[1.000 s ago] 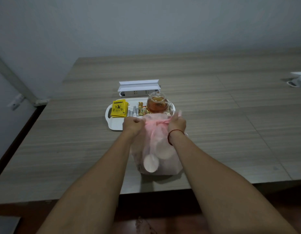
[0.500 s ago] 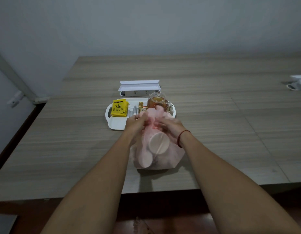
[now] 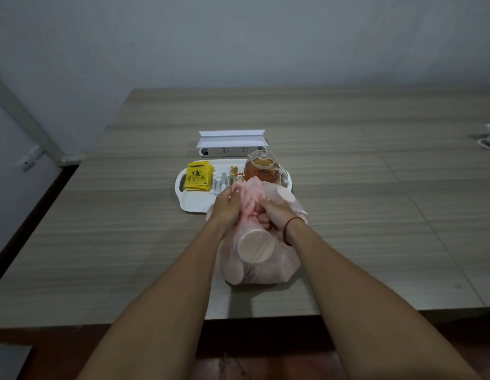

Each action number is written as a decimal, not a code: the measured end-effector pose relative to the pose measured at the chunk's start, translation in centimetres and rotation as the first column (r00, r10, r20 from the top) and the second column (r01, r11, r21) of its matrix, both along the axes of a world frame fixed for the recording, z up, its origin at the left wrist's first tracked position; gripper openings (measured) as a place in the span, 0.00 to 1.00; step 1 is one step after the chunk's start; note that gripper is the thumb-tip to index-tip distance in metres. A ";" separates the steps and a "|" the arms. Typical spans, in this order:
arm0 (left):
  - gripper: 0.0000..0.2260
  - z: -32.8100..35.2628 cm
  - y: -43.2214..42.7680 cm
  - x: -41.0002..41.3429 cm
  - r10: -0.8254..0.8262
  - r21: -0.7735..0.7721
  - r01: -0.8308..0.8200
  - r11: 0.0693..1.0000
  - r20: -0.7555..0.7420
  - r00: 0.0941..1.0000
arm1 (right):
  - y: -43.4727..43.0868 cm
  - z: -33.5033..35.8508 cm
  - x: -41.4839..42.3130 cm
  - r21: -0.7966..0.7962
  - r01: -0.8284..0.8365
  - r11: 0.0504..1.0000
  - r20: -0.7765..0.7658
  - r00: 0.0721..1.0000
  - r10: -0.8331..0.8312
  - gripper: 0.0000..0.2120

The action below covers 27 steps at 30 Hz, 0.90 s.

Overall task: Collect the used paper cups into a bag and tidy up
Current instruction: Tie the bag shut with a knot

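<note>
Sitting on wood-grain table (image 3: 348, 187) by grey wall, just in front of white tray (image 3: 195, 202) w/ teapot (image 3: 261, 170): pink bag (image 3: 268, 270) of paper cups (image 3: 256, 246), L hand (image 3: 227, 207) & R hand (image 3: 276, 212) both clenched round its gathered neck.
</note>
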<state>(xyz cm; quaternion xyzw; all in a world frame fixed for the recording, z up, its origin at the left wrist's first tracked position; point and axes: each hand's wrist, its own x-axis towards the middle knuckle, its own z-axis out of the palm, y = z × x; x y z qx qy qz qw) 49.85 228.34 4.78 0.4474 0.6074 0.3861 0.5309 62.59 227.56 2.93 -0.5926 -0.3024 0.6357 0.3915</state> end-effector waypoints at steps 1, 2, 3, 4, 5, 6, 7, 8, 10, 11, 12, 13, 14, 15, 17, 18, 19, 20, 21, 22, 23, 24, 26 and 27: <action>0.13 0.2 -0.2 0.2 -0.028 -0.038 0.029 0.999 0.048 0.998 | 0.2 0.0 -0.2 -0.006 0.000 1.000 0.042 0.999 0.000 0.15; 0.12 0.4 -0.4 0.3 -0.056 -0.076 0.064 0.995 0.103 0.993 | 0.4 -0.1 -0.3 -0.006 0.003 1.000 0.090 0.996 -0.003 0.14; 0.11 0.5 -0.5 0.4 -0.081 -0.098 0.094 0.991 0.124 0.989 | 0.6 0.0 -0.4 -0.008 0.008 1.000 0.128 0.992 -0.007 0.14; 0.11 0.4 -0.5 0.4 -0.096 -0.110 0.108 0.988 0.112 0.989 | 0.7 0.0 -0.4 -0.016 0.016 1.000 0.147 0.989 -0.013 0.14; 0.11 0.3 -0.4 0.4 -0.098 -0.111 0.106 0.988 0.073 0.992 | 0.8 0.0 -0.3 -0.028 0.023 0.999 0.152 0.988 -0.019 0.14; 0.11 0.1 -0.3 0.4 -0.086 -0.101 0.088 0.991 0.029 0.996 | 1.0 0.0 -0.2 -0.040 0.031 0.999 0.152 0.988 -0.024 0.14; 0.13 -0.1 -0.2 0.3 -0.060 -0.089 0.059 0.994 -0.008 0.998 | 1.0 0.0 -0.1 -0.047 0.041 0.998 0.151 0.988 -0.034 0.15; 0.16 -0.4 0.0 0.2 -0.030 -0.086 0.028 0.996 -0.026 0.999 | 1.0 -0.1 0.0 -0.053 0.055 0.997 0.144 0.988 -0.047 0.15; 0.19 -0.8 0.2 0.2 0.008 -0.100 -0.010 0.995 -0.029 1.000 | 0.9 -0.2 0.2 -0.071 0.083 0.994 0.072 0.994 -0.078 0.16; 0.20 -0.9 0.2 0.2 0.023 -0.114 -0.025 0.993 -0.016 1.000 | 0.8 -0.3 0.3 -0.081 0.098 0.992 0.007 0.995 -0.097 0.16; 0.20 -1.0 0.3 0.2 0.045 -0.133 -0.043 0.990 0.009 0.999 | 0.7 -0.4 0.4 -0.085 0.113 0.990 -0.054 0.992 -0.117 0.16; 0.19 -1.0 0.2 0.2 0.069 -0.154 -0.063 0.986 0.036 0.997 | 0.6 -0.5 0.5 -0.085 0.124 0.989 -0.101 0.986 -0.133 0.16; 0.19 -1.1 0.2 0.2 0.086 -0.170 -0.077 0.982 0.049 0.995 | 0.5 -0.5 0.5 -0.085 0.131 0.988 -0.131 0.981 -0.141 0.15; 0.19 -1.1 0.1 0.2 0.091 -0.180 -0.080 0.980 0.052 0.995 | 0.4 -0.5 0.5 -0.086 0.134 0.987 -0.148 0.978 -0.146 0.15; 0.18 -1.1 -0.1 0.3 0.061 -0.169 -0.050 0.984 0.065 0.996 | 0.2 -0.5 0.4 -0.080 0.128 0.989 -0.163 0.977 -0.140 0.15; 0.16 -1.0 -0.2 0.4 0.033 -0.152 -0.021 0.988 0.077 0.996 | 0.1 -0.5 0.4 -0.074 0.124 0.989 -0.165 0.977 -0.135 0.15; 0.13 -0.9 -0.3 0.5 0.003 -0.133 0.007 0.991 0.074 0.997 | 0.1 -0.5 0.4 -0.070 0.123 0.990 -0.167 0.977 -0.133 0.16; 0.11 -0.9 -0.3 0.5 -0.025 -0.118 0.031 0.993 0.050 0.998 | 0.1 -0.5 0.5 -0.072 0.123 0.990 -0.170 0.976 -0.134 0.17; 0.09 -0.8 -0.3 0.4 -0.042 -0.108 0.045 0.993 0.025 0.999 | 0.0 -0.4 0.6 -0.080 0.125 0.989 -0.176 0.975 -0.138 0.17; 0.09 -0.8 -0.3 0.3 -0.049 -0.109 0.050 0.993 0.016 0.999 | -0.1 -0.3 0.8 -0.088 0.132 0.987 -0.182 0.972 -0.146 0.17; 0.10 -0.9 -0.2 0.2 -0.048 -0.117 0.050 0.992 0.020 0.999 | -0.2 -0.2 0.9 -0.090 0.141 0.986 -0.188 0.970 -0.156 0.17; 0.13 -0.9 -0.1 0.1 -0.042 -0.127 0.045 0.991 0.026 0.999 | -0.3 -0.1 1.1 -0.088 0.148 0.985 -0.198 0.967 -0.163 0.17; 0.17 -1.0 -0.1 0.2 0.009 -0.139 -0.005 0.990 0.026 1.000 | -0.5 0.2 1.2 -0.079 0.145 0.986 -0.228 0.960 -0.160 0.18; 0.19 -1.1 -0.1 0.4 0.067 -0.141 -0.062 0.988 0.033 0.997 | -0.6 0.3 1.0 -0.074 0.141 0.987 -0.236 0.959 -0.154 0.18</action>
